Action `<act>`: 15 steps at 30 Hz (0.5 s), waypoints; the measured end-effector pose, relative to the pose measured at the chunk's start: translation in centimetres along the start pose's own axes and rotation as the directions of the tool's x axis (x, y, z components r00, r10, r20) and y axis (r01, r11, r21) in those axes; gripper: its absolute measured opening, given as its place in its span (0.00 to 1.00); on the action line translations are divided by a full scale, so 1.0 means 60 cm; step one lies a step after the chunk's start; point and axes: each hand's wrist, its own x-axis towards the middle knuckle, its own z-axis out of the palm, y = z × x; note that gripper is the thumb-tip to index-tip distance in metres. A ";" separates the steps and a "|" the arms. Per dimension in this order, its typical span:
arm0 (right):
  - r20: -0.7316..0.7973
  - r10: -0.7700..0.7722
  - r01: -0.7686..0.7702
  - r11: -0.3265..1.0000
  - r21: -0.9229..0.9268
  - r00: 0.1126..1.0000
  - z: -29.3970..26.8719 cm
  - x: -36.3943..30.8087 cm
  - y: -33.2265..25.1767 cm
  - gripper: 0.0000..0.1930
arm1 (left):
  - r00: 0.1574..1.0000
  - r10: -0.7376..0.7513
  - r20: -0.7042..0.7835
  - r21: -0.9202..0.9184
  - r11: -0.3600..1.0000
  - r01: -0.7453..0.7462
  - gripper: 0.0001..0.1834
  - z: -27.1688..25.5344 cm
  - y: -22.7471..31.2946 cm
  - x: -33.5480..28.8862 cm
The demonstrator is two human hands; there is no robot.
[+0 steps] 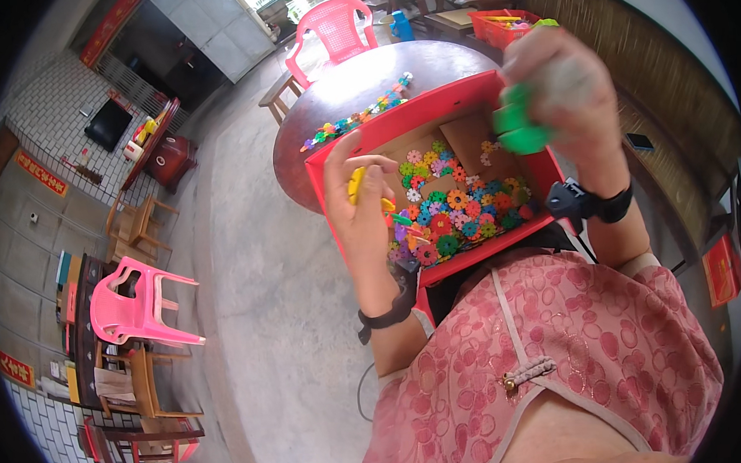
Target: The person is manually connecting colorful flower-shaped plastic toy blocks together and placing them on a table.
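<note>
My left hand (359, 207) is raised over the left part of a red box (439, 102). A yellow notched disc (355, 184) is pinched between its thumb and fingers. Just below these fingers, a few pieces in yellow, green and purple show close to the hand, and I cannot tell whether they are joined to the disc. My right hand (577, 95) is up over the box's right side, smeared by motion, with a green disc-like piece (523, 127) in its fingers. Inside the box lie many colourful flower-shaped discs (457, 202) among cardboard flaps.
The box rests against a round dark table (378, 63), where a row of linked discs (360, 119) lies. Pink plastic chairs (339, 28) (135, 302) stand beyond and to the left. A red basket (498, 30) sits at the far right. A bench with a phone (639, 142) runs along the right.
</note>
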 end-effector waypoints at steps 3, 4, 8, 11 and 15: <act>0.173 0.122 -0.017 0.860 -0.511 0.977 0.036 -0.019 0.051 0.10 | 0.997 0.076 -0.025 -0.031 0.997 -0.077 0.20 0.003 -0.002 0.000; 0.199 0.124 0.014 0.818 -0.575 0.972 0.040 -0.027 0.089 0.10 | 0.997 0.078 -0.019 -0.032 0.996 -0.079 0.20 0.005 -0.006 0.000; 0.137 0.255 -0.120 0.779 -0.615 0.957 0.045 -0.059 0.181 0.12 | 0.994 0.106 0.012 -0.101 0.989 -0.104 0.31 0.017 -0.016 0.001; 0.064 0.177 -0.116 0.837 -0.535 0.982 0.052 -0.054 0.175 0.12 | 0.997 0.072 0.015 -0.118 0.991 -0.070 0.36 0.022 -0.018 0.002; 0.093 0.225 -0.189 0.937 -0.294 0.970 0.068 -0.018 0.082 0.11 | 0.998 0.048 0.032 -0.163 0.986 -0.042 0.40 0.022 -0.020 -0.002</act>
